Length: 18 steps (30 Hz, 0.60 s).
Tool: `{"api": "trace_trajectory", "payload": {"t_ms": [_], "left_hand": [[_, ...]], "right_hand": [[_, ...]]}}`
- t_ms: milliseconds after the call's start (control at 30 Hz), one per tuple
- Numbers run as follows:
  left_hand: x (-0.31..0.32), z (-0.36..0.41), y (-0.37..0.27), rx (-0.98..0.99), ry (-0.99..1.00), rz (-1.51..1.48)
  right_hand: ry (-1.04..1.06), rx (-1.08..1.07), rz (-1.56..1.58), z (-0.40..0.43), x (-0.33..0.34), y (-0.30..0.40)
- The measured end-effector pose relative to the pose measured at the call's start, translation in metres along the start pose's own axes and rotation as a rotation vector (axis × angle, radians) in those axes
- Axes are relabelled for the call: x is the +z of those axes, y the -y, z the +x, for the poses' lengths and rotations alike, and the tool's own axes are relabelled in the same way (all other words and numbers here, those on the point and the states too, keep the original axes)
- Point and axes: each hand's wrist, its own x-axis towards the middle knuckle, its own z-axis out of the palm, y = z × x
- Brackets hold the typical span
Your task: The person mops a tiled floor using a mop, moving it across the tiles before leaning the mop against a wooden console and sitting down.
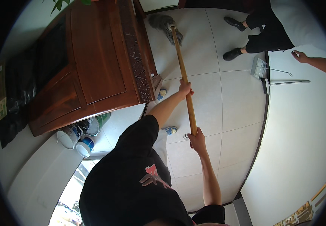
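Note:
A string mop with a pale wooden handle (182,63) slants across the view. My left hand (185,89) grips the handle partway down. Near its top end my right hand (198,140) is closed around the wood. The grey mop head (163,24) rests spread on the tiled floor (199,107), close to the base of a dark wooden cabinet (100,53). Both arms are stretched out from a black T-shirt. A small ring-shaped thing, partly hidden, shows beside my right hand.
Another person (270,31) in black shoes stands at the upper right, one hand hanging by the wall. A long-handled dustpan (258,68) and a broom or squeegee (266,85) lean at the white wall. Paint buckets (67,138) and a black plastic bag (17,99) are by the cabinet.

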Motion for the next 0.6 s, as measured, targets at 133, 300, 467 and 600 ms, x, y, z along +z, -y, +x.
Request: {"api": "trace_trajectory", "payload": {"t_ms": [133, 300, 467, 600], "left_hand": [[-0.043, -0.004, -0.053, 0.059, -0.013, 0.049], [-0.068, -0.046, -0.011, 0.014, 0.136, 0.106], [-0.039, -0.102, 0.101, -0.1, -0.068, -0.009], [-0.03, -0.14, 0.193, -0.338, 0.102, 0.3]], "right_hand": [[0.022, -0.026, 0.01, 0.012, 0.043, 0.051], [0.125, 0.027, 0.22, -0.045, 0.048, 0.009], [0.163, 0.142, 0.391, -0.142, 0.008, -0.074], [0.127, 0.204, 0.455, -0.232, -0.015, -0.144]]}}
